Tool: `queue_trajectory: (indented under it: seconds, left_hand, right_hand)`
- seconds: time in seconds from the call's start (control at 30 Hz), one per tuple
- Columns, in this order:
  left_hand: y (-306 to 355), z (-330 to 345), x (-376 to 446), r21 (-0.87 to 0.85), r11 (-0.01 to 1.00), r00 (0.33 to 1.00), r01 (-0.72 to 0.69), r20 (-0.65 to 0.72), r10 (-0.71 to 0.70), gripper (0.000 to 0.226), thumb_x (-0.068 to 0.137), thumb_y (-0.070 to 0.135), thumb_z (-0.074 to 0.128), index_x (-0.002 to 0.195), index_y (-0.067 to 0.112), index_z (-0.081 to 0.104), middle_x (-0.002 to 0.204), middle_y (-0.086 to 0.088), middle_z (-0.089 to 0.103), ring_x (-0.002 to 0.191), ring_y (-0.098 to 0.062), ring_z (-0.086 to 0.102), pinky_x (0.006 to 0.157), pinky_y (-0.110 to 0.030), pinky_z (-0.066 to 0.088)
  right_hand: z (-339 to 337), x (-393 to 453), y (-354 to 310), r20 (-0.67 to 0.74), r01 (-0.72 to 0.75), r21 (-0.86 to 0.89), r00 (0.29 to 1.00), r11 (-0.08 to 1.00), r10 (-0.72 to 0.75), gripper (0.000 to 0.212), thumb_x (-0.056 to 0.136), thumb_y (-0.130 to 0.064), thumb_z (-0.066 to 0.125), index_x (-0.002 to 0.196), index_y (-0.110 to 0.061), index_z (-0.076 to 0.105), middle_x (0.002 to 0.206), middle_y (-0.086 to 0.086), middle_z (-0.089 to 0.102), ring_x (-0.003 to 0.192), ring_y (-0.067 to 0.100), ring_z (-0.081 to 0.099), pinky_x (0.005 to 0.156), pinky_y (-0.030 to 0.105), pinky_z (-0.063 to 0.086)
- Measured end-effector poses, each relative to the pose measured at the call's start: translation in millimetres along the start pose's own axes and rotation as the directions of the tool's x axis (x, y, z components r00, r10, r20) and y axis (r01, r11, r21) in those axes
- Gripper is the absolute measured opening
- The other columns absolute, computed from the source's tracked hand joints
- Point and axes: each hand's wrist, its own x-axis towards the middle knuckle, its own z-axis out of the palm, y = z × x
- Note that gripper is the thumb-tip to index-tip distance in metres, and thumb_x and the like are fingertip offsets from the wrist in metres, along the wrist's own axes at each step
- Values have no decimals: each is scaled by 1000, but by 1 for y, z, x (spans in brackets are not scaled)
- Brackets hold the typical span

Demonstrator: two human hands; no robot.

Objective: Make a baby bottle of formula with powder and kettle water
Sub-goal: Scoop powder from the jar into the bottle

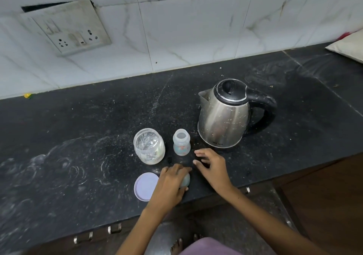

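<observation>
A small baby bottle (181,145) stands uncapped on the black counter (78,136). Left of it is an open glass jar (149,146) with white powder inside. The jar's pale lilac lid (145,186) lies flat near the front edge. A steel kettle (224,115) with a black handle stands behind and to the right, lid down. My left hand (170,184) grips a pale bluish bottle cap (185,180) on the counter in front of the bottle. My right hand (212,168) hovers beside it with fingers spread, holding nothing.
White powder dust is smeared over the counter. A tiled wall with a socket plate (68,28) runs behind. A pale cloth (349,46) lies at the far right. Drawer handles (114,230) show below the front edge.
</observation>
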Motion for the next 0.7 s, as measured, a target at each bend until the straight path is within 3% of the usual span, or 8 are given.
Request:
queue_trajectory:
  seconds: [0.1,0.2,0.27,0.37,0.43,0.5,0.63,0.7]
  left_hand:
    - [-1,0,2,34,999,1000,-8,15,7,70,80,41,67,143,27,38,134,4,50,121,-16,49,99,-27,31]
    - [6,-15,-3,-79,997,967,-23,-253,2,55,81,52,64,126,22,56,119,5,59,108,-15,55,91,-25,37]
    - [5,-27,-6,-86,996,850,-6,-525,-40,41,83,50,61,108,18,59,107,2,61,98,-16,57,85,-23,34]
    - [-9,-41,-6,-150,972,652,180,-722,-232,58,74,55,70,111,13,52,115,-6,57,107,-21,52,88,-29,32]
    - [-19,-47,-3,-299,906,583,298,-695,-421,81,63,63,72,121,13,45,129,-8,50,121,-23,45,97,-35,31]
    - [-29,-48,1,-447,817,562,365,-593,-576,102,52,75,73,127,14,41,135,-7,46,128,-25,42,105,-42,31]
    - [-51,-48,12,-595,687,604,418,-382,-699,126,33,75,77,136,16,33,138,-5,49,131,-26,43,110,-50,33]
    - [-59,-47,17,-586,680,645,441,-320,-694,121,33,66,84,135,22,34,132,1,54,128,-26,45,109,-49,35]
  right_hand:
    - [-3,1,-8,1,45,-9,999,999,-45,25,80,-3,76,104,-9,69,102,2,70,95,10,68,80,31,59]
    - [-7,5,-20,-4,105,-1,995,995,-105,24,81,-2,74,104,-7,69,103,2,70,95,9,67,80,30,59]
    - [-10,10,-31,-11,153,14,988,988,-153,23,82,0,73,103,-7,69,103,2,69,95,8,67,80,28,58]
    - [-11,24,-49,-15,214,43,977,976,-214,22,83,1,71,104,-5,69,104,4,69,98,10,66,82,28,58]
    - [-10,34,-62,-5,262,54,965,964,-262,19,84,0,69,103,-4,70,104,5,69,99,12,66,82,32,58]
    - [-8,45,-73,4,308,50,951,950,-308,17,86,-2,68,103,-3,70,104,6,70,98,14,67,80,36,58]
    - [-4,61,-88,56,341,43,937,939,-343,20,86,-3,69,106,-1,69,107,7,70,100,14,66,85,35,57]
    - [-3,66,-92,88,347,40,933,937,-350,20,86,-3,69,106,-2,69,107,8,70,100,15,66,86,34,55]
